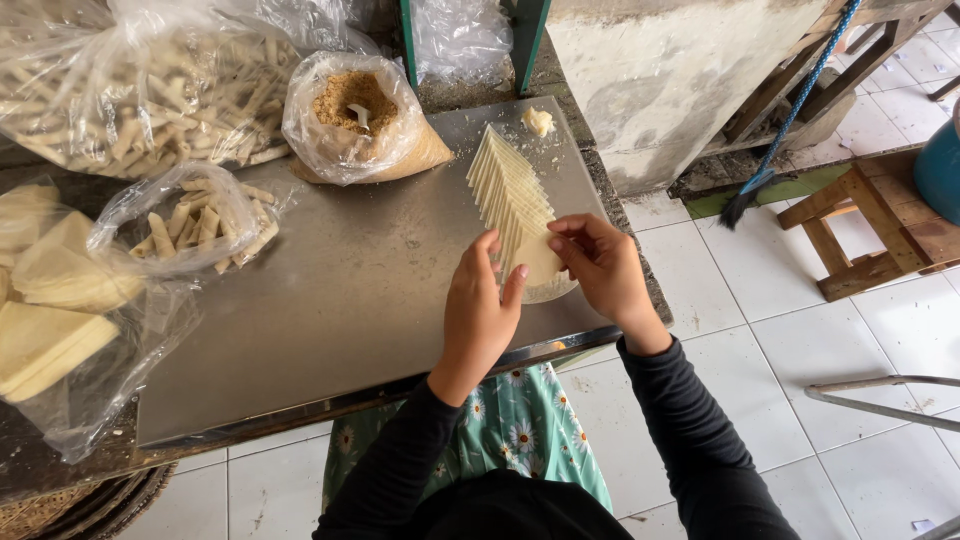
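At the near right edge of the tabletop [340, 300], we've got both hands on the wrapper sheets.

We see the fanned row of thin pale wrappers [508, 190] running away from us, its long axis pointing toward the bag of crumbs [355, 120]. The nearest sheet [540, 262] lies right between our hands: the right hand [600, 268] pinches its edge with curled fingers, and the left hand [480, 310], loosely open, presses fingertips on the stack from the other side. Both are equally near.
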